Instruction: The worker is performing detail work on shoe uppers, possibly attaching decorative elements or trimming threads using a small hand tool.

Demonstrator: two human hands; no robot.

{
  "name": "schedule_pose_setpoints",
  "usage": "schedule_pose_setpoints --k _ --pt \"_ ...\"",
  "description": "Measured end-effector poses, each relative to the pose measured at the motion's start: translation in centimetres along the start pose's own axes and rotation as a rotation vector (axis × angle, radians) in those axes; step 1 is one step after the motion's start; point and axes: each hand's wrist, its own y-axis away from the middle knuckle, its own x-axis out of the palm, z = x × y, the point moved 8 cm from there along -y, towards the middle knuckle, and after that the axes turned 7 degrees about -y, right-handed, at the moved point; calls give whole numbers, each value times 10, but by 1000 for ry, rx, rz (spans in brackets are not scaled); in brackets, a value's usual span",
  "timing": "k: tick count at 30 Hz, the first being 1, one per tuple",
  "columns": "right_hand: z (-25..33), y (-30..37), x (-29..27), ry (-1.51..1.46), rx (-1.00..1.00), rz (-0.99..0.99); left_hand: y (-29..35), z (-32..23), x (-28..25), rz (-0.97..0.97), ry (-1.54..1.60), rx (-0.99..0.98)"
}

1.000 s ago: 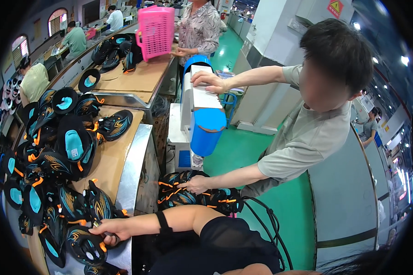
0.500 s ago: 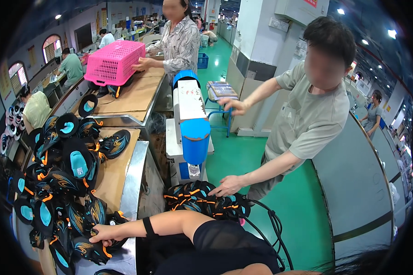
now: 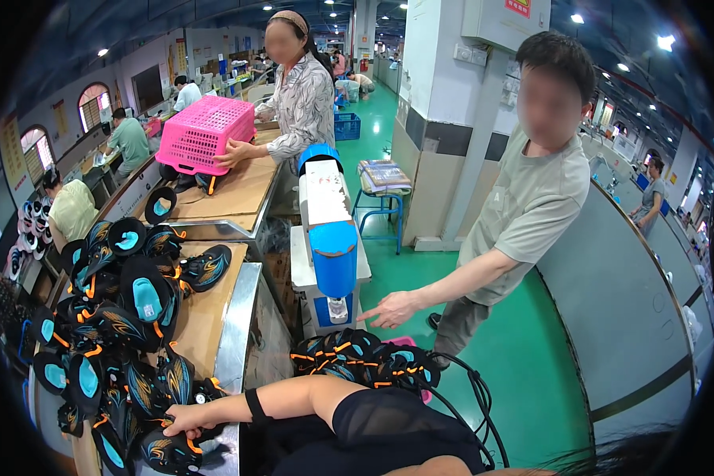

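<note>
Here the left hand (image 3: 184, 420) is closing its fingers on a black shoe with orange trim (image 3: 166, 448) lying at the near end of the surface (image 3: 206, 317), beside the heap of black and teal shoes (image 3: 111, 317), while the right hand is showing nowhere

Left hand (image 3: 184, 418) grips a black shoe (image 3: 166, 448) at the bench (image 3: 206, 317) edge, beside the shoe pile (image 3: 103, 317). Co-worker's hand (image 3: 393, 308) hovers over the shoe basket (image 3: 365, 361).
</note>
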Motion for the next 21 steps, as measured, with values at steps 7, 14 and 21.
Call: schedule_pose_setpoints --k 7,14,21 --pt "-9 -10 16 -76 11 102 1 3 0 2 19 -18" --pt "-13 -22 3 102 -130 -97 1 7 -1 3 42 -29" --pt "-7 -15 3 366 -160 -179 3 15 -2 5 70 -37"
